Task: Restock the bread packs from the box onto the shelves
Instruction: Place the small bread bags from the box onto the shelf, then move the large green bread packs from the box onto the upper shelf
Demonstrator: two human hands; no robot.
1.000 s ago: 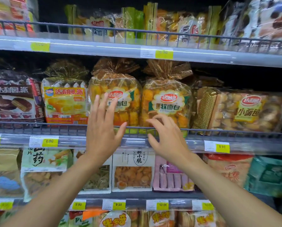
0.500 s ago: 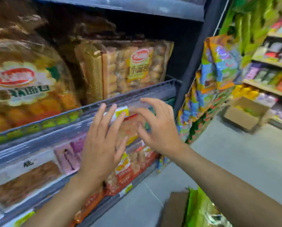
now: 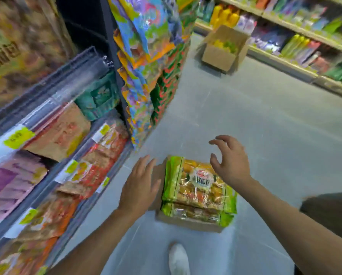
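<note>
Head view: left hand (image 3: pixel 139 186) flat with fingers spread, right hand (image 3: pixel 230 161) clawed wide, both empty above the box (image 3: pixel 188 222) on the floor. Top bread pack (image 3: pixel 196 185) was seen lying flat in it, just between the hands. Pack best gripped by both ends, not squeezed; shelves (image 3: pixel 47 92) to the left.

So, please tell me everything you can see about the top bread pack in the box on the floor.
The top bread pack is a clear plastic bag with green edges and a round red-and-white label; golden buns show through. It lies flat on another similar pack inside the open cardboard box. Neither the left hand nor the right hand grips it.
</note>
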